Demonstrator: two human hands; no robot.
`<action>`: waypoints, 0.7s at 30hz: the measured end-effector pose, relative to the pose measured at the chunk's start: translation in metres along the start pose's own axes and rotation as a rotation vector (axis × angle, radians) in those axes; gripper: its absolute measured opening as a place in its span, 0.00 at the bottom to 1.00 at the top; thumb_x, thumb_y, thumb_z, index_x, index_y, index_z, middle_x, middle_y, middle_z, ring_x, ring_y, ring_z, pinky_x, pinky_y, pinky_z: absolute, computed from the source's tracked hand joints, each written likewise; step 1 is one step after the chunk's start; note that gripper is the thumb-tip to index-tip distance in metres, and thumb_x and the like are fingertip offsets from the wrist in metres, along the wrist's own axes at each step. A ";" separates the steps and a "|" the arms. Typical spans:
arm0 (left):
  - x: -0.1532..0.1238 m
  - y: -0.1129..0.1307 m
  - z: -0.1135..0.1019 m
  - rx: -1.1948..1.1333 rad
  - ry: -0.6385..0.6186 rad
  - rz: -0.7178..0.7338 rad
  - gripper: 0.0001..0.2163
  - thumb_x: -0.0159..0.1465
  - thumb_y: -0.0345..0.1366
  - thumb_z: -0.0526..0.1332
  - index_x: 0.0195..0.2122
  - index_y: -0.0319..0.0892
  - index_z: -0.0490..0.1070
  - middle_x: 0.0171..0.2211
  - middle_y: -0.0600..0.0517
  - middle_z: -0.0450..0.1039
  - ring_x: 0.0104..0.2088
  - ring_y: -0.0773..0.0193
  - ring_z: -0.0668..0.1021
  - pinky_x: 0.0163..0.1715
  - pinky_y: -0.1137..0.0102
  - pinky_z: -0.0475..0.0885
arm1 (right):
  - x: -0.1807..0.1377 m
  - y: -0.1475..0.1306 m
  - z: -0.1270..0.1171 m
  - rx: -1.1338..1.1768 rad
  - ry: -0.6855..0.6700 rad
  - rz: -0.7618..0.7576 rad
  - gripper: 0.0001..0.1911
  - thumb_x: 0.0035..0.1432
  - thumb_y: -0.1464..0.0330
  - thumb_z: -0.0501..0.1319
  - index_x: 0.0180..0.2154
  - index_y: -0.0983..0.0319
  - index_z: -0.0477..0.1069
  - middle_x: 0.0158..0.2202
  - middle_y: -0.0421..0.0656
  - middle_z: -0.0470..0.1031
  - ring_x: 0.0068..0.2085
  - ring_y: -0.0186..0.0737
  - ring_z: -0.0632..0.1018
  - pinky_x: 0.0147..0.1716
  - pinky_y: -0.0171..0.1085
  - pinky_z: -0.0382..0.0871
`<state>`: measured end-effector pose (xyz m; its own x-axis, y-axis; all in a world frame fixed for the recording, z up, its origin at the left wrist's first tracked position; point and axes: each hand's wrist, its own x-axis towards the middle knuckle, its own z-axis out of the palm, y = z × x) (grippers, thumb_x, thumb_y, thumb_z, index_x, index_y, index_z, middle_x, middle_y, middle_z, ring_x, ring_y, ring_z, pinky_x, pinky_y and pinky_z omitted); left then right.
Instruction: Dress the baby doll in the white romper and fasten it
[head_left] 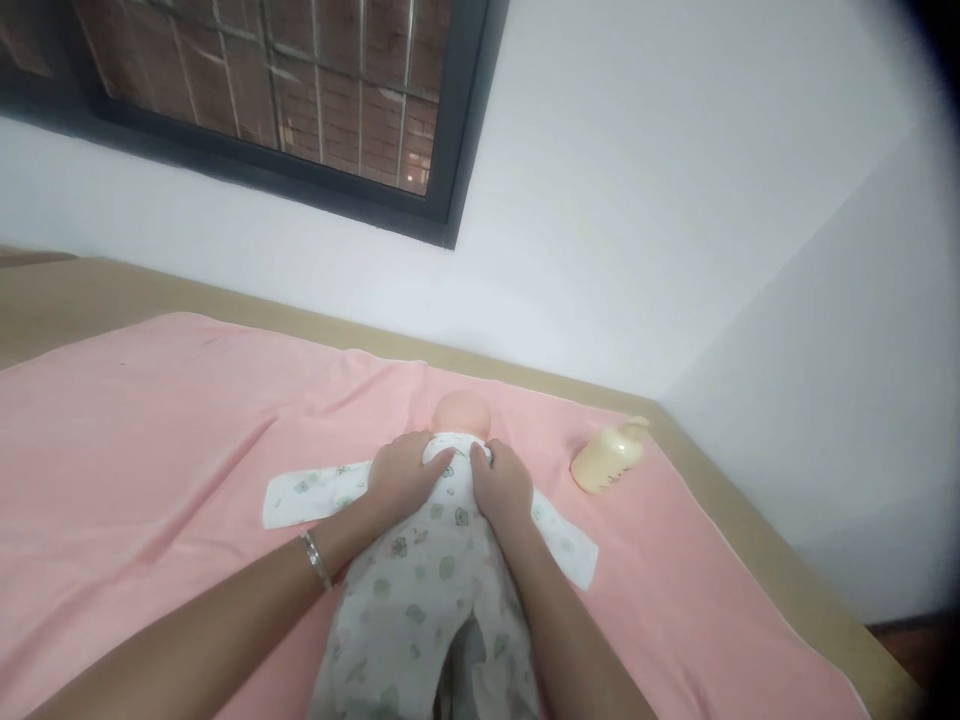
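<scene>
A doll lies on a pink blanket (210, 430), and its smooth round head (461, 412) shows above the collar. Over its body is a white baby romper (442, 570) with a small green and grey print. Its sleeves spread flat to both sides, and its legs part toward me. My left hand (409, 470) is closed on the romper at the left shoulder, thumb on the collar. At the opposite shoulder, my right hand (502, 480) grips the cloth the same way. The fingers behind the shoulders are hidden. A bracelet (316, 560) circles my left wrist.
A baby bottle (609, 456) with pale yellow contents lies tilted on the blanket to the right. The blanket covers a tan surface (787, 560) whose edges show at the back and right. Behind it stand a white wall (585, 220) and a dark-framed window (442, 170) with bars.
</scene>
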<state>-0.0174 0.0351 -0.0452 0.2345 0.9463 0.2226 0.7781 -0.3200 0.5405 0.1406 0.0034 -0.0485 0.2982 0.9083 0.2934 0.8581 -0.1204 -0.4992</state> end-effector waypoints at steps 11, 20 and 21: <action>-0.001 0.000 -0.003 -0.013 -0.001 -0.026 0.20 0.63 0.53 0.46 0.34 0.44 0.68 0.35 0.49 0.73 0.37 0.57 0.74 0.35 0.66 0.64 | -0.001 0.003 0.002 0.097 0.056 -0.053 0.17 0.61 0.59 0.45 0.26 0.60 0.64 0.27 0.39 0.70 0.29 0.37 0.69 0.28 0.34 0.55; -0.012 -0.007 0.004 0.006 0.409 0.285 0.14 0.63 0.41 0.51 0.45 0.40 0.68 0.42 0.43 0.71 0.45 0.53 0.72 0.47 0.55 0.65 | -0.005 0.008 0.008 0.184 0.257 -0.231 0.14 0.62 0.65 0.47 0.31 0.61 0.67 0.29 0.44 0.71 0.32 0.42 0.73 0.32 0.40 0.66; -0.017 -0.005 0.003 -0.011 0.455 0.421 0.13 0.63 0.38 0.50 0.45 0.42 0.68 0.42 0.45 0.71 0.44 0.54 0.72 0.47 0.55 0.66 | -0.004 0.008 0.007 0.170 0.311 -0.314 0.12 0.61 0.67 0.47 0.34 0.61 0.68 0.31 0.46 0.72 0.34 0.44 0.74 0.34 0.42 0.67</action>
<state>-0.0231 0.0207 -0.0544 0.2464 0.6248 0.7408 0.6663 -0.6643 0.3387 0.1439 0.0016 -0.0591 0.1684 0.7236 0.6693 0.8541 0.2319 -0.4656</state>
